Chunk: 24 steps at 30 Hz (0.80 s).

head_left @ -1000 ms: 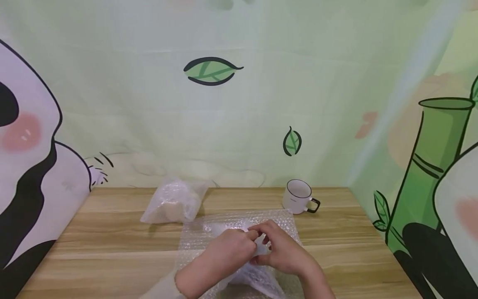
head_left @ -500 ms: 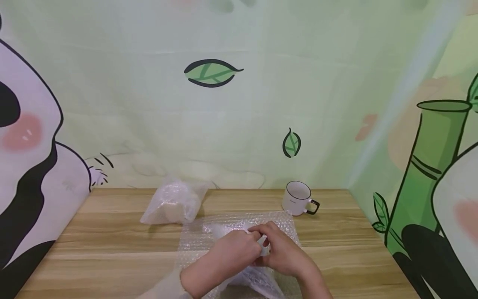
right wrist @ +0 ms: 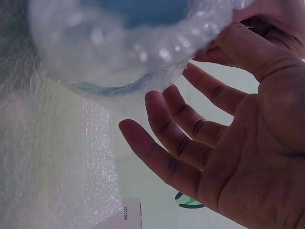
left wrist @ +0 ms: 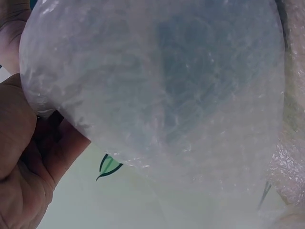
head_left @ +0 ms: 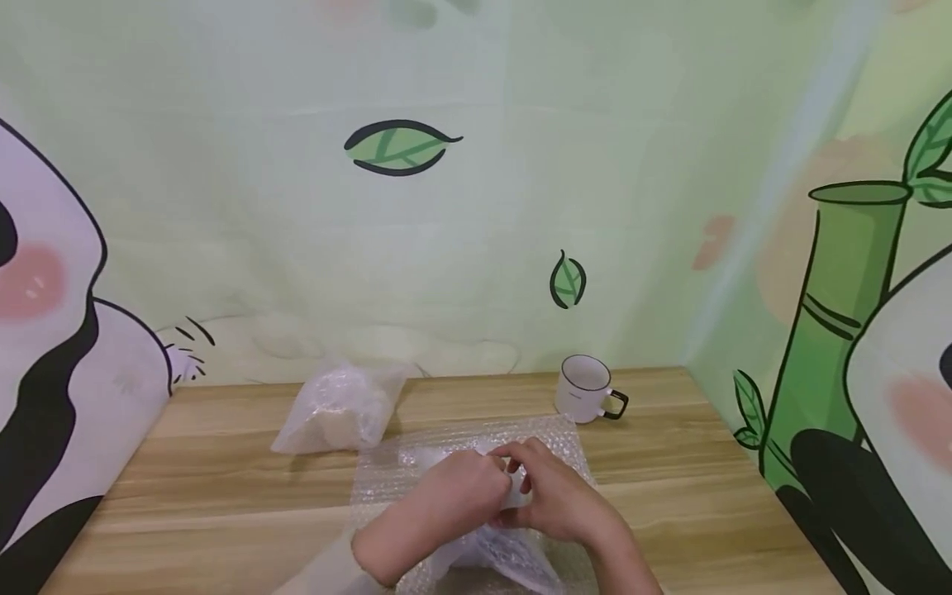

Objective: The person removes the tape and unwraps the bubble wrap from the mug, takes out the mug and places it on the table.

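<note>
1. Bubble-wrapped bundle (head_left: 487, 487) sits between both hands, just above the middle of a flat bubble wrap sheet (head_left: 476, 450) on the table (head_left: 223, 487); what is inside cannot be made out, only a rounded form with a bluish shade through the film in the wrist views.
2. Left hand (head_left: 454, 496) has its fingers curled onto the bundle from the left side; in the left wrist view the palm and thumb (left wrist: 19, 143) press against the cloudy, rounded wrap (left wrist: 157, 81), so it grips the bundle.
3. Right hand (head_left: 554, 492) meets it from the right. In the right wrist view its thumb lies against the bundle's edge (right wrist: 143, 52), while the other fingers (right wrist: 181, 138) are spread and only gently bent, just below the wrap and apart from it.
4. The wrap is clear plastic film, studded with small air bubbles, soft and crinkled, with glints of light on it; around the bundle it is drawn into a smooth dome.
5. The sheet under the hands is rectangular, and a loose fold of it hangs toward the near edge of the table.
6. The table is light wood with a long straight grain.
7. A second wrapped bundle (head_left: 338, 409), lumpy and pale, lies well apart at the back left.
8. A white mug (head_left: 583, 388) with a dark rim and dark handle stands upright at the back right, beside the sheet's far corner.
9. Behind the table hangs a pale green backdrop (head_left: 476, 207) printed with leaves, bamboo and pandas.
</note>
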{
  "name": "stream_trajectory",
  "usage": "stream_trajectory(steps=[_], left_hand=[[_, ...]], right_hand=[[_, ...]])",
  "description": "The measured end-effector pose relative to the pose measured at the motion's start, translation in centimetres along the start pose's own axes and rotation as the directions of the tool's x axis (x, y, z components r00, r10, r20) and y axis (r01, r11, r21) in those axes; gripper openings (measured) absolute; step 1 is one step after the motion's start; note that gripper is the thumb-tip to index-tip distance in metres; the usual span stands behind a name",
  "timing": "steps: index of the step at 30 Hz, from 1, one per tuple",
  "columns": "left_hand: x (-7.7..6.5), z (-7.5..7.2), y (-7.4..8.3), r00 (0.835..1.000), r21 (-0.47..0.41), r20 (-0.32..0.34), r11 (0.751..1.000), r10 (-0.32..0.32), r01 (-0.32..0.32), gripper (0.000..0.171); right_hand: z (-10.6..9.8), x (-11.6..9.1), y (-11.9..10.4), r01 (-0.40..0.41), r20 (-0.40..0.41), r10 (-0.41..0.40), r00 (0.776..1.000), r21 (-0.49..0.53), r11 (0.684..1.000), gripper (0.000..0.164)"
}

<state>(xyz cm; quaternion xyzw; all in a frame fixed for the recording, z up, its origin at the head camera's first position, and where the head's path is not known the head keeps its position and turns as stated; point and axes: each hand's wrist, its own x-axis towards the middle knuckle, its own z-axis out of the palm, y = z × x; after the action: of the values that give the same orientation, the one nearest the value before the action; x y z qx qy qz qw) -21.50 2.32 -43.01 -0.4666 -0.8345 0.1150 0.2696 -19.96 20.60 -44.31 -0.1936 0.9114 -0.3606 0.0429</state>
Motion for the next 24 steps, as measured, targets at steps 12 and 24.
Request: stream_trajectory(steps=[12,24], left_hand=[[0.07,0.31,-0.18,0.999,-0.085,-0.001,0.995,-0.053,0.053,0.01],[-0.22,0.42,0.41,0.998,0.004,-0.056,0.999,-0.043,0.043,0.006]], right_hand=[[-0.26,0.16,-0.11,0.027,-0.005,-0.027,1.0,-0.03,0.999,0.068],[-0.43,-0.1,-0.06,-0.002,0.016,0.002,1.0,-0.007,1.0,0.065]])
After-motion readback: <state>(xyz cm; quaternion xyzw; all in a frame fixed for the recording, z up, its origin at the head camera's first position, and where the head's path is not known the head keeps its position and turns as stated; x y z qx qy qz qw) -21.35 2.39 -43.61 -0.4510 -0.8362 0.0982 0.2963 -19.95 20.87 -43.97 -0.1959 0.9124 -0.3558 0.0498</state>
